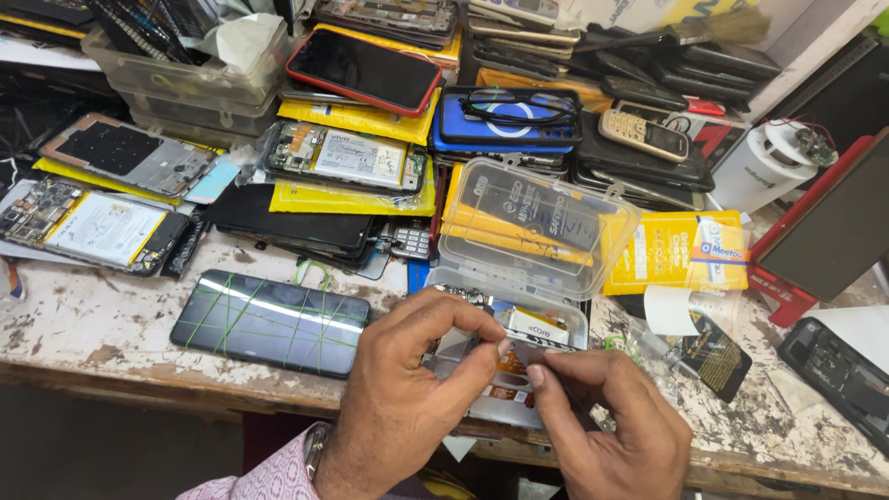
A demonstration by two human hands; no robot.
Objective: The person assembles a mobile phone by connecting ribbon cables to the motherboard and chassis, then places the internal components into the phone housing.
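Note:
An opened phone [519, 324] with its back off lies at the front edge of the worn workbench [83, 324], showing a battery and circuit parts. My left hand [407, 389] rests on its left side, thumb and forefinger pinching at something small above it. My right hand [611, 426] meets it from the right, fingertips closed on the same small part, which is too tiny to tell. A clear plastic box [537, 222] with its lid open stands just behind the phone.
A dark phone bound with green rubber bands [269, 322] lies left of my hands. Stacks of phones, open phone bodies [347, 157] and yellow packets crowd the back. A red-framed phone [363, 70], a keypad phone [644, 135] and a white cup [769, 165] stand further back.

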